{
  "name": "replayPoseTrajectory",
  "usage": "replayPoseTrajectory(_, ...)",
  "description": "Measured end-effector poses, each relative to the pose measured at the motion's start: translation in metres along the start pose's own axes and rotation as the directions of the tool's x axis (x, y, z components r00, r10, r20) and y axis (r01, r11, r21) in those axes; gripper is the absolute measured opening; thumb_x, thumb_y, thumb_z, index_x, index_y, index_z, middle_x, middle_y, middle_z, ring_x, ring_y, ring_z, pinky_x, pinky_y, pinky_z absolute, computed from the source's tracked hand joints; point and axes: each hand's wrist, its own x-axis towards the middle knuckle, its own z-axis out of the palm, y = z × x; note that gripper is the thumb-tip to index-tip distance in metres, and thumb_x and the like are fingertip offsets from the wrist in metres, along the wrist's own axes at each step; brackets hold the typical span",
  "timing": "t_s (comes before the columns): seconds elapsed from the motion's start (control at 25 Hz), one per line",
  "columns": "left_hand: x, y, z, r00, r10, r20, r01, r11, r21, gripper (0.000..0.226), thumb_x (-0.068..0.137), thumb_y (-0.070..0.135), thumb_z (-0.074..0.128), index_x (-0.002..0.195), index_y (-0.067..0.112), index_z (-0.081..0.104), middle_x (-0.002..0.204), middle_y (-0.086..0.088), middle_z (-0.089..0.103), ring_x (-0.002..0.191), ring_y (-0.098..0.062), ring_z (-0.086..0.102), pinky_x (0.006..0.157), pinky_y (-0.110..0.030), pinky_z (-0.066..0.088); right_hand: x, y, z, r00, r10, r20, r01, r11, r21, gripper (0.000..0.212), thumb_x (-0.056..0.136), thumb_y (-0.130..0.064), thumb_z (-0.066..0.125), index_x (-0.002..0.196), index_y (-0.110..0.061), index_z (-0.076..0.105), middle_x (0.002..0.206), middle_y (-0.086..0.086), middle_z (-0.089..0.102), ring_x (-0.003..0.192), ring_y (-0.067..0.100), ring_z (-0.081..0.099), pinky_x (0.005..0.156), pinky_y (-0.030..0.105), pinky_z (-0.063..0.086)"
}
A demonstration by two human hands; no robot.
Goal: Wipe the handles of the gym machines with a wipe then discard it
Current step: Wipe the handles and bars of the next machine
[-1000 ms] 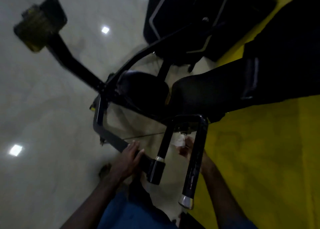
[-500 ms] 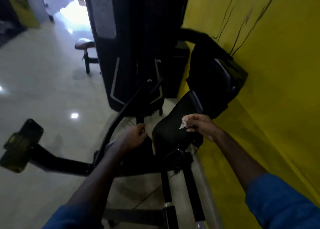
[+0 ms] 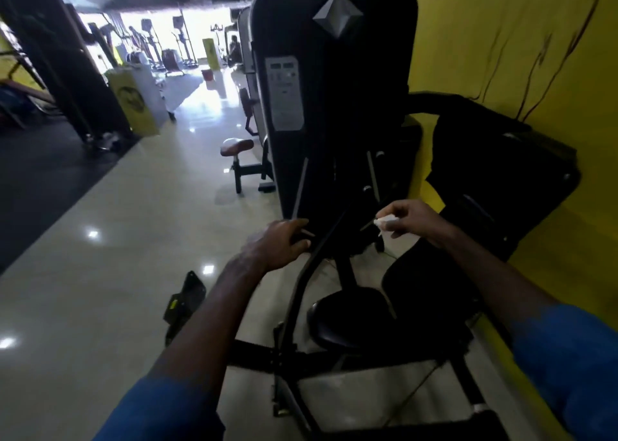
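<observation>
A black gym machine [image 3: 334, 106] with a tall weight-stack housing stands against the yellow wall. Its round black seat [image 3: 347, 320] is low in the middle, and a curved black frame bar [image 3: 301, 287] rises past it. My right hand [image 3: 411, 218] is raised in front of the machine and pinches a small crumpled white wipe [image 3: 386, 222]. My left hand [image 3: 281, 243] hangs in the air beside the curved bar with fingers loosely curled, holding nothing. Both forearms wear blue sleeves. The handles wiped earlier are out of view.
The yellow wall [image 3: 501, 39] runs along the right. A glossy pale floor [image 3: 100, 273] stretches left. A small brown-seated bench [image 3: 237, 148] stands beyond the machine. A yellow pad [image 3: 133, 96], a dark pillar [image 3: 60, 56] and more equipment lie at the far left.
The view swung up from the machine's handles to the weight stack. My left hand let go of the handle and rose beside the frame bar. My right hand lifted away, still pinching the wipe.
</observation>
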Motion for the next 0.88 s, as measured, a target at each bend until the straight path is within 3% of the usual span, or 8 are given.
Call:
replayPoseTrajectory(0.2,-0.049,-0.082,-0.05,0.997,0.059,0.056,-0.062,0.997,0.052,0.056,0.1,0.047,0.064,0.153,0.03,0.052,0.143,0.003,0.066,0.133,-0.023,0.06,0.104,-0.047,0.054,-0.009,-0.056,0.083,1.0,0.005,0.025,-0.006,1.0,0.019,0.023,0.087,-0.017,0.084,0.108,-0.011,0.076,0.099,0.011,0.079,0.092,0.027,0.078,0.071,0.032,0.063)
replayPoseTrajectory(0.36,-0.03,-0.144,-0.077,0.989,0.145,0.026,-0.146,0.989,0.022,0.056,0.099,0.043,0.067,0.152,0.031,0.054,0.142,0.001,0.067,0.131,-0.023,0.062,0.107,-0.046,0.053,0.014,-0.09,0.112,1.0,-0.008,-0.015,0.008,0.999,-0.039,0.023,0.088,-0.023,0.084,0.107,-0.013,0.075,0.096,0.011,0.08,0.092,0.03,0.078,0.078,0.044,0.063)
replayPoseTrajectory(0.6,0.067,-0.229,-0.077,0.959,0.28,0.037,-0.281,0.96,0.018,0.06,0.097,0.047,0.066,0.154,0.031,0.052,0.148,0.004,0.062,0.129,-0.017,0.062,0.102,-0.035,0.052,0.073,-0.079,0.154,0.983,0.041,-0.18,-0.063,0.991,-0.119,0.018,0.089,-0.025,0.084,0.101,-0.014,0.077,0.093,0.005,0.08,0.087,0.018,0.078,0.069,0.032,0.064)
replayPoseTrajectory(0.72,0.113,-0.263,-0.084,0.934,0.331,0.132,-0.337,0.941,0.023,0.063,0.099,0.046,0.067,0.157,0.028,0.05,0.152,0.002,0.058,0.131,-0.016,0.061,0.099,-0.027,0.047,0.106,-0.075,0.179,0.943,0.125,-0.308,-0.158,0.984,-0.085,0.014,0.09,-0.022,0.083,0.098,-0.013,0.077,0.09,0.003,0.08,0.085,0.016,0.077,0.067,0.03,0.063)
replayPoseTrajectory(0.88,0.191,-0.313,-0.098,0.894,0.395,0.209,-0.408,0.913,0.018,0.078,0.085,0.063,0.055,0.156,0.029,0.052,0.153,0.001,0.059,0.138,-0.02,0.057,0.114,-0.04,0.049,0.149,-0.093,0.211,0.904,0.192,-0.381,-0.228,0.972,-0.051,0.014,0.09,-0.019,0.082,0.099,-0.011,0.077,0.093,0.004,0.079,0.084,0.014,0.077,0.062,0.025,0.06)
